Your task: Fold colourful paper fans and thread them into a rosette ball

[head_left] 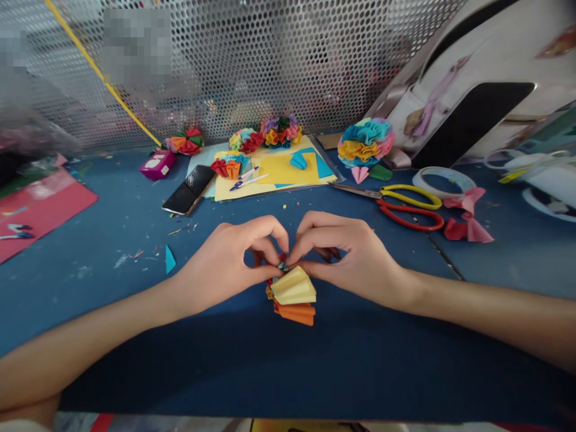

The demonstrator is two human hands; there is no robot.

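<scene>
Paper pleats point(294, 287), yellow and orange, sit pinched between left hand point(225, 255) and right hand point(357, 255); 1 pair of scissors point(378, 194) lies farther right on the bench point(270, 366).

The worktop point(189, 366) is dark blue. The pleated paper bundle point(293, 287) shows a pale yellow fan point(300, 289), an orange fan point(297, 314) beneath it, and red and mustard edges point(269, 291). The scissors point(381, 194) have one yellow and one red handle loop. The large paper pompom point(365, 144) combines light blue, golden yellow and pink. The box point(157, 165) is purple with white markings. The triangular scrap point(170, 260) is bright blue. The perforated panel point(252, 66) is silver-grey, patterned with round holes.
</scene>
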